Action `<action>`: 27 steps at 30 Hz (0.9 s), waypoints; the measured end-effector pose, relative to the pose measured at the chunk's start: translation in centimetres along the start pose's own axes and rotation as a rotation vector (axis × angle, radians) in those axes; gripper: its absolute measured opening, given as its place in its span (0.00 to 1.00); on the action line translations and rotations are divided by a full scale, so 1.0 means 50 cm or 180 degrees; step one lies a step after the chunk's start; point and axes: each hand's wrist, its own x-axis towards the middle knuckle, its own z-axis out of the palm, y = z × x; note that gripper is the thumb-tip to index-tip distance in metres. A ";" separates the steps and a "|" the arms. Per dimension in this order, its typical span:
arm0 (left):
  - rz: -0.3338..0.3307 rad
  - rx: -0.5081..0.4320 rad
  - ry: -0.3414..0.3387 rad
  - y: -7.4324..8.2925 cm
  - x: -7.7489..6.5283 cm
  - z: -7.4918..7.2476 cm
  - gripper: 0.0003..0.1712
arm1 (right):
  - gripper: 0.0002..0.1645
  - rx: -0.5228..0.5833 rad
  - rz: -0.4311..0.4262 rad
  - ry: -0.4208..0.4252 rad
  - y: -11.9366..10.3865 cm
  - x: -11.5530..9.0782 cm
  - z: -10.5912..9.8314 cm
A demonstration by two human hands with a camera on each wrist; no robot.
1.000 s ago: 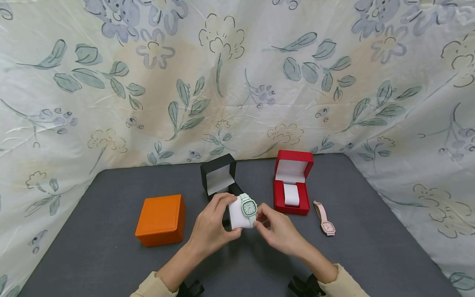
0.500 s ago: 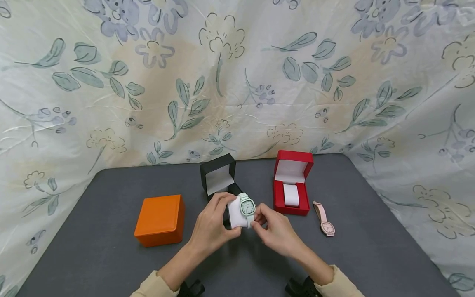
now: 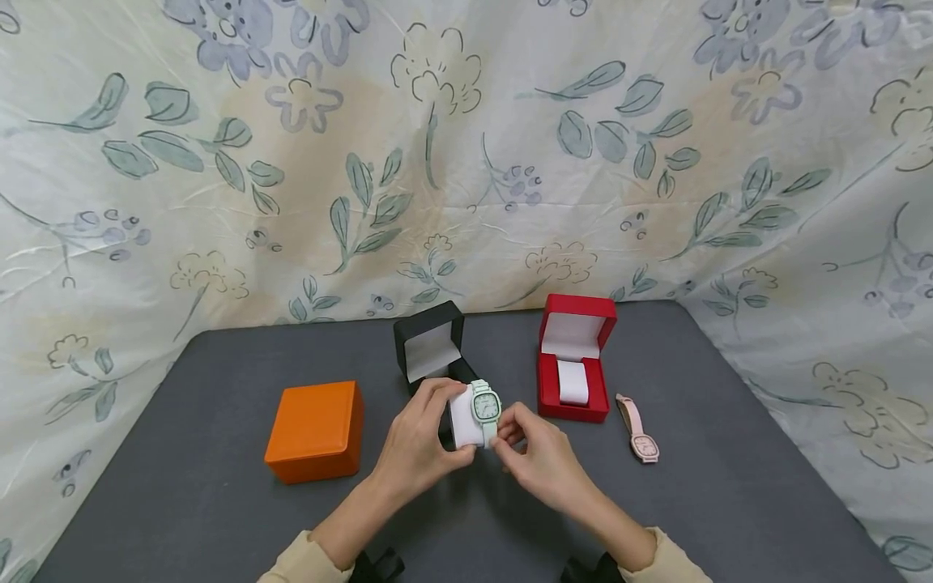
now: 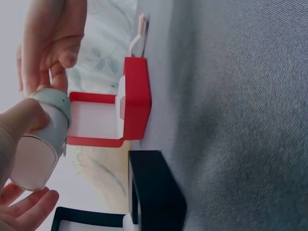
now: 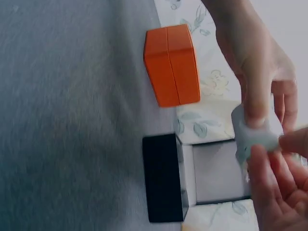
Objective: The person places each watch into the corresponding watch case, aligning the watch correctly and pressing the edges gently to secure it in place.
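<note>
Between thumb and fingers, my left hand (image 3: 414,441) grips a white watch cushion (image 3: 462,421) by its end, held above the table. A mint-green watch (image 3: 486,406) is wrapped around the cushion's right part, its square dial facing up. At the dial's lower right, my right hand (image 3: 543,461) pinches the strap with thumb and fingers. In the left wrist view the strap (image 4: 54,99) circles the far end of the cushion (image 4: 33,161). Behind the left hand stands an open black watch box (image 3: 430,344), its base partly hidden by that hand.
An open red watch box (image 3: 572,413) with a white cushion stands at the back right. Beside it on the grey table (image 3: 729,486) lies a pink watch (image 3: 644,445). A closed orange box (image 3: 313,433) sits on the left. A floral cloth (image 3: 466,219) hangs behind.
The right hand and the watch have shifted slightly left, the watch sitting a little further onto the cushion. My left hand stays in place.
</note>
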 end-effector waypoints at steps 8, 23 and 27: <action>-0.0112 -0.0236 -0.0275 0.000 0.004 -0.020 0.40 | 0.47 0.0300 -0.0634 -0.0287 0.028 0.012 -0.026; 0.0055 -0.0763 -0.0520 -0.003 -0.003 -0.026 0.50 | 0.52 0.0638 -0.0578 -0.0666 0.036 0.022 -0.038; 0.0086 -0.0803 -0.0625 -0.006 -0.003 -0.034 0.55 | 0.51 0.0734 -0.0625 -0.0701 0.037 0.023 -0.042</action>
